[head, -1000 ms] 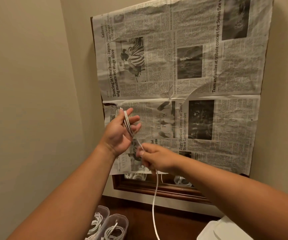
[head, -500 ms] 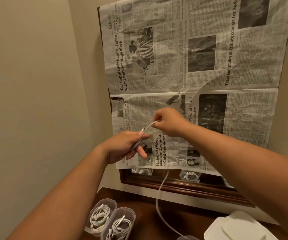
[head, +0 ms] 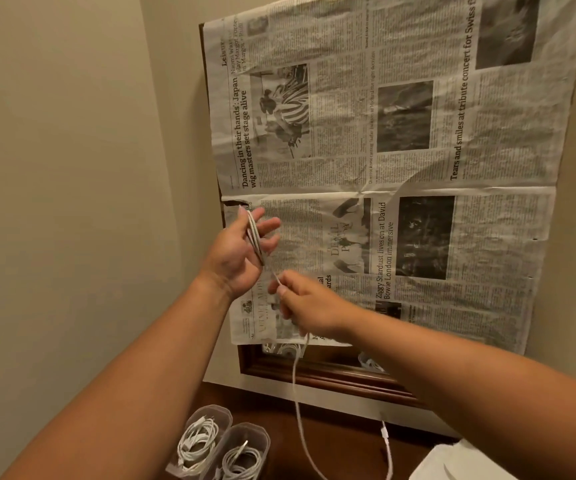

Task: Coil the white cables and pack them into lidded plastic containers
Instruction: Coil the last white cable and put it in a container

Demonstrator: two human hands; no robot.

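My left hand (head: 241, 251) is raised in front of the newspaper, fingers spread, with several loops of the white cable (head: 254, 237) wound around it. Just below and to the right, my right hand (head: 309, 303) pinches the same cable near the coil. The loose end of the cable (head: 297, 403) hangs down from my right hand to the wooden surface, and its connector tip (head: 384, 432) curls back up. Two clear plastic containers (head: 207, 441) (head: 245, 455) at the bottom hold coiled white cables and have no lids on.
A newspaper sheet (head: 400, 150) covers a wood-framed mirror (head: 314, 374) on the beige wall. A dark wooden surface (head: 342, 445) lies below. White lids or containers (head: 452, 462) sit at the bottom right corner. A bare wall stands close on the left.
My right hand, up by the newspaper half a second ago, has dropped below the left hand, laying another loop of cable around it. My left hand has risen and opened its fingers.
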